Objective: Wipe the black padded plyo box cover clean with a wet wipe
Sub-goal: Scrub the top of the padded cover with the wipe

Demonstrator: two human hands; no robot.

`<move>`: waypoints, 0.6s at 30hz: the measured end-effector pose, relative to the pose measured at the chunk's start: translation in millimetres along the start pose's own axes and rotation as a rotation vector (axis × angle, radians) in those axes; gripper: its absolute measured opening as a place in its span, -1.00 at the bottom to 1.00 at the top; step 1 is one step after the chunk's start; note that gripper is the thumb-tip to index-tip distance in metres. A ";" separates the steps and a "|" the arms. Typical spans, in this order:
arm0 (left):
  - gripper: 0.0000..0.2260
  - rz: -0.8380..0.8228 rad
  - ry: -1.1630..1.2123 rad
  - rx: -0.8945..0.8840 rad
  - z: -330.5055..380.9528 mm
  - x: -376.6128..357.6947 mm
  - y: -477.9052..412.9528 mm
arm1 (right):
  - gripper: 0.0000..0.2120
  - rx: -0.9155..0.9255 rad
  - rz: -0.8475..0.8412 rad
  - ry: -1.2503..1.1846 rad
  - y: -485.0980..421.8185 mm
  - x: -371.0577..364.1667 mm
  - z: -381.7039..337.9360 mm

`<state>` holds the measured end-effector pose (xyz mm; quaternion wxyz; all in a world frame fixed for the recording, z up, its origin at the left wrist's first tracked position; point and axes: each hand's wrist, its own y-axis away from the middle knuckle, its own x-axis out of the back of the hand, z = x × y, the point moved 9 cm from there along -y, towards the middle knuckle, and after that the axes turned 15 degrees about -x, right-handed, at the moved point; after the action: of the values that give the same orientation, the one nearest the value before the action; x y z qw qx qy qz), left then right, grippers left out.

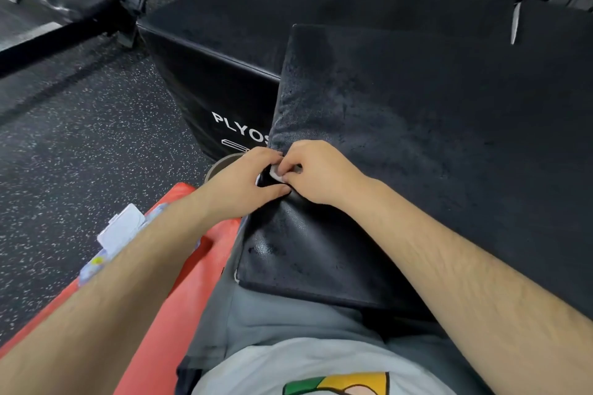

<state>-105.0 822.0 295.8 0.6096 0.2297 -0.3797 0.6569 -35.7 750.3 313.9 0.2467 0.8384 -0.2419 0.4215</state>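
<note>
Stretching lengthwise away, the cover point(417, 138) has both hands point(244, 183) point(317, 170) pinching a wipe point(276, 174).

- Plyo box cover point(417, 138): black, 2 finishes: top face matt and mottled (smeary patches); side face smooth, leather-like, slight gloss.
- Floor point(80, 154): dark, grainy, white-speckled, rubber-like.
- Red pad point(179, 298): smooth, matt.
- Wipes pack lid point(123, 231): translucent plastic.

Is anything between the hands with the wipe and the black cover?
Nothing visible. The right hand pinches the wet wipe against a corner of the black cover, which the left hand grips.
</note>
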 end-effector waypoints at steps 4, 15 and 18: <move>-0.61 0.024 0.010 0.002 2.2 0.2 2.5 | -0.84 0.006 0.038 -0.016 1.5 -2.1 3.0; -0.65 -0.058 0.031 0.003 3.8 0.0 7.6 | -0.84 0.089 -0.017 0.010 17.5 -9.2 -8.1; -0.56 -0.047 0.022 0.046 4.6 5.9 15.1 | -0.82 0.067 0.003 0.043 10.7 -5.4 -6.1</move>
<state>-121.4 822.6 299.8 0.6236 0.2451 -0.3524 0.6533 -48.6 747.0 314.9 0.2231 0.8365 -0.2236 0.4477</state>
